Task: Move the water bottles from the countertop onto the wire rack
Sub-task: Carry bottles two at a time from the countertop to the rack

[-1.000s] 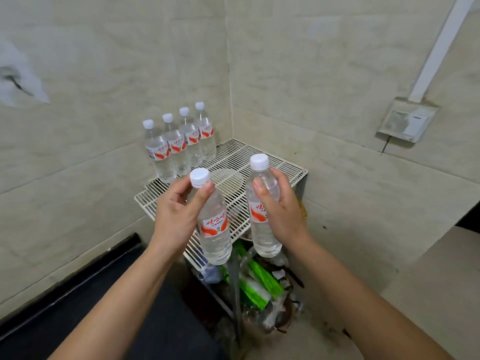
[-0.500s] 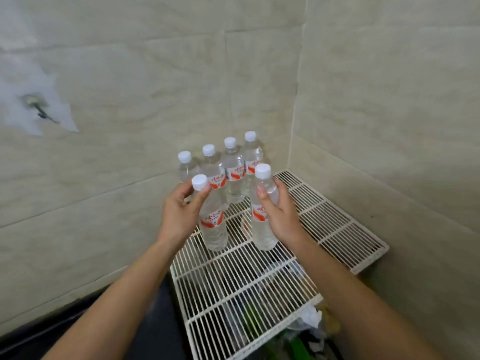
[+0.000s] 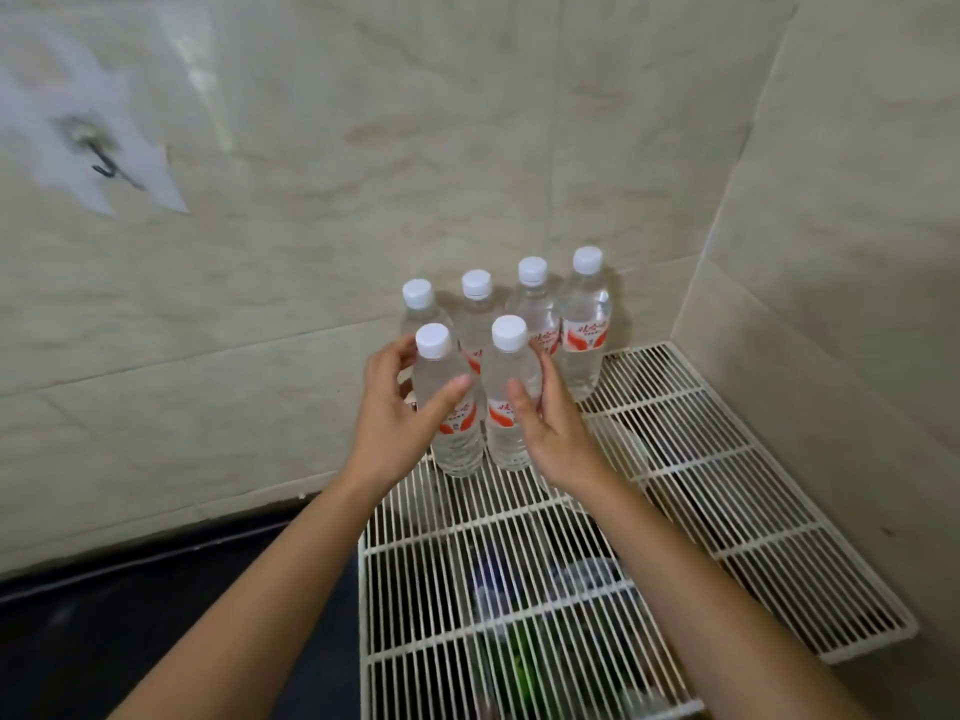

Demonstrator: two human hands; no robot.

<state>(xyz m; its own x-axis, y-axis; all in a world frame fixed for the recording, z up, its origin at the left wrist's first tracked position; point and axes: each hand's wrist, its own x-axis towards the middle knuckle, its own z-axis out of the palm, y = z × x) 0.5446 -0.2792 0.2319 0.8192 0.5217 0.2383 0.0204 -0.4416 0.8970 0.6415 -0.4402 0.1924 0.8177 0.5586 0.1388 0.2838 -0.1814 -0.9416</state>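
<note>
A white wire rack (image 3: 701,491) fills the corner of the tiled walls. Several clear water bottles with white caps and red labels stand in a row at its back edge, the rightmost back bottle (image 3: 584,324) nearest the corner. In front of that row, two more bottles stand upright side by side with their bases on the wires. My left hand (image 3: 400,413) curls around the left front bottle (image 3: 451,444), thumb across its front. My right hand (image 3: 550,423) wraps the right front bottle (image 3: 506,366) from the right side.
A dark countertop (image 3: 156,615) lies to the left of the rack, below the tiled wall. A metal hook (image 3: 106,166) sits on the wall at upper left. Green and blue items show dimly under the rack (image 3: 519,662). The rack's front and right parts hold nothing.
Both hands carried their bottles forward and down over the rack. The bottles now stand on the wires just in front of the back row. The view moved closer to the corner.
</note>
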